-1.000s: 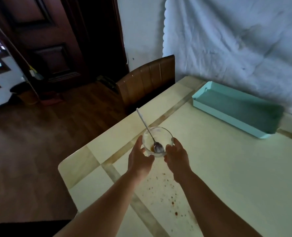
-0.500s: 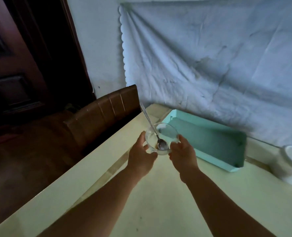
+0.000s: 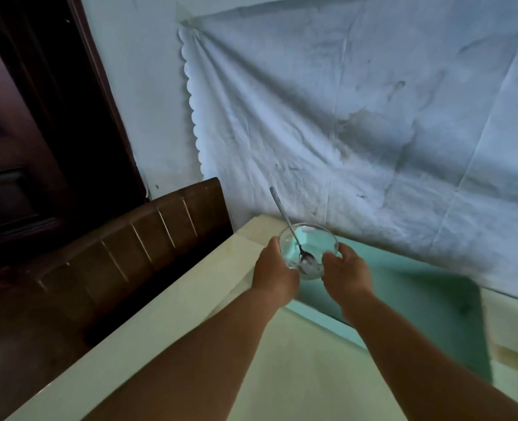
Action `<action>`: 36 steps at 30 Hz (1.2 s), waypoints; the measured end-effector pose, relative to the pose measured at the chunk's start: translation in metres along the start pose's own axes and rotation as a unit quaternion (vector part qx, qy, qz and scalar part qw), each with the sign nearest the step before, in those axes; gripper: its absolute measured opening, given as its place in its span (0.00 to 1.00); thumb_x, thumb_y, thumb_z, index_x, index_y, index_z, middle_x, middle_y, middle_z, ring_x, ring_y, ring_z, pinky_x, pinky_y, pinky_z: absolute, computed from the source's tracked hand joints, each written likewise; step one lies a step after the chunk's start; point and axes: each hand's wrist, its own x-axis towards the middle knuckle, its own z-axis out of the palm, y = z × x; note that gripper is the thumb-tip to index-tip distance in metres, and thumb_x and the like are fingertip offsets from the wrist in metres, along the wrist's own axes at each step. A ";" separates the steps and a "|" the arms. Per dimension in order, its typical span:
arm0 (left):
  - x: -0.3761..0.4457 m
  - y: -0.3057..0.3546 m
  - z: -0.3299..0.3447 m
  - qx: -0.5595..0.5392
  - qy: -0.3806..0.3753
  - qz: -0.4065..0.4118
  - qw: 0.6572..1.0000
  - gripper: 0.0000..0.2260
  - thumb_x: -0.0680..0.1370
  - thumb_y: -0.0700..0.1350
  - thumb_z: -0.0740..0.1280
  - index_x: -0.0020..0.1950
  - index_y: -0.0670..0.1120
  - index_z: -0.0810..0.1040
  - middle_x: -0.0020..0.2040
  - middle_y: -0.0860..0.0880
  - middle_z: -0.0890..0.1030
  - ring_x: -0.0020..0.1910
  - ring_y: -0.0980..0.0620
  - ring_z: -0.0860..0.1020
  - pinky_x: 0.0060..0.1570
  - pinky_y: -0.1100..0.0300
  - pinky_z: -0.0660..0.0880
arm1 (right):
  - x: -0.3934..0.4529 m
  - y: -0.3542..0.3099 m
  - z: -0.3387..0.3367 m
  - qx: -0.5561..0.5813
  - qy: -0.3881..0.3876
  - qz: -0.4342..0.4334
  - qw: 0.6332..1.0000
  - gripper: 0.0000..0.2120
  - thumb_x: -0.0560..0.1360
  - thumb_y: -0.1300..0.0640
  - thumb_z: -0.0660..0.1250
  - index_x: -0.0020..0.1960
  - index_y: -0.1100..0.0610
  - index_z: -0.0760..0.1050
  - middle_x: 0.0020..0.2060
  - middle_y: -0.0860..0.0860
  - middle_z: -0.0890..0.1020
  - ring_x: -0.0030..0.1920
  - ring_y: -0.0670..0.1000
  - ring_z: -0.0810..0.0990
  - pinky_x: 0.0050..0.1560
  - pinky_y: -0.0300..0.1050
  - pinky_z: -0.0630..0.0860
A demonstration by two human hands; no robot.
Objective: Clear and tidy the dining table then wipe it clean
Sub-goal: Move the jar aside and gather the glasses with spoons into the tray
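I have a single head view, worn high and looking forward and down along both forearms. It faces the wall cloth filling the upper right of the frame, close over the table at lower centre, with a chair at left.

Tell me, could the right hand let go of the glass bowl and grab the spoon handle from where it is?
Probably yes. The right hand grips the glass bowl beside the left hand, and the spoon handle sticks up out of it with nothing around it. The left hand would then hold the bowl alone.
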 end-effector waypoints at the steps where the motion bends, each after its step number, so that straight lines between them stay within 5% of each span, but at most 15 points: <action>1: 0.005 -0.002 0.005 0.010 -0.001 -0.005 1.000 0.22 0.71 0.38 0.67 0.64 0.48 0.68 0.61 0.45 0.76 0.58 0.45 0.77 0.58 0.53 0.75 | 0.007 0.003 0.002 -0.016 -0.002 0.003 1.000 0.18 0.78 0.56 0.57 0.66 0.58 0.72 0.55 0.60 0.81 0.54 0.60 0.79 0.56 0.49 0.73; 4: 0.016 -0.010 0.010 0.042 -0.006 -0.016 0.999 0.23 0.72 0.39 0.68 0.66 0.47 0.67 0.62 0.45 0.76 0.59 0.44 0.76 0.58 0.53 0.75 | 0.018 0.008 0.008 -0.047 -0.010 0.012 0.999 0.18 0.79 0.56 0.57 0.67 0.57 0.70 0.61 0.61 0.78 0.59 0.61 0.76 0.56 0.47 0.70; 9: 0.026 -0.014 0.011 0.074 -0.018 -0.012 0.997 0.24 0.72 0.41 0.69 0.67 0.47 0.67 0.61 0.45 0.77 0.58 0.44 0.76 0.58 0.54 0.75 | 0.028 0.018 0.016 -0.054 -0.023 0.009 0.998 0.16 0.79 0.54 0.56 0.61 0.59 0.73 0.55 0.63 0.80 0.54 0.61 0.77 0.49 0.47 0.70; 17: 0.004 0.007 -0.006 0.050 -0.001 -0.008 0.999 0.28 0.75 0.45 0.67 0.72 0.44 0.60 0.69 0.43 0.70 0.66 0.44 0.71 0.63 0.54 0.68 | 0.010 0.008 0.007 -0.014 -0.003 0.022 1.000 0.27 0.81 0.47 0.53 0.76 0.57 0.57 0.70 0.59 0.70 0.70 0.59 0.69 0.67 0.49 0.64; 22: -0.034 0.041 -0.038 -0.017 0.041 0.033 0.998 0.21 0.78 0.51 0.61 0.69 0.44 0.67 0.67 0.47 0.74 0.62 0.50 0.75 0.59 0.61 0.68 | -0.029 -0.025 -0.014 0.082 0.104 -0.043 0.990 0.18 0.81 0.48 0.53 0.61 0.57 0.73 0.55 0.57 0.81 0.59 0.60 0.77 0.54 0.49 0.70; 26: -0.087 0.067 -0.063 -0.071 0.068 0.070 0.993 0.15 0.79 0.50 0.61 0.61 0.45 0.74 0.57 0.48 0.80 0.54 0.52 0.78 0.55 0.62 0.71 | -0.080 -0.045 -0.032 0.184 0.149 -0.084 0.968 0.15 0.80 0.46 0.53 0.51 0.53 0.74 0.46 0.50 0.82 0.48 0.54 0.82 0.53 0.55 0.77; 36: -0.237 0.087 -0.094 -0.095 0.021 0.094 0.991 0.12 0.79 0.52 0.59 0.57 0.48 0.76 0.53 0.49 0.82 0.53 0.52 0.80 0.55 0.56 0.76 | -0.237 -0.061 -0.086 0.254 0.150 -0.084 0.952 0.10 0.81 0.52 0.54 0.48 0.50 0.73 0.46 0.48 0.82 0.47 0.47 0.82 0.54 0.49 0.77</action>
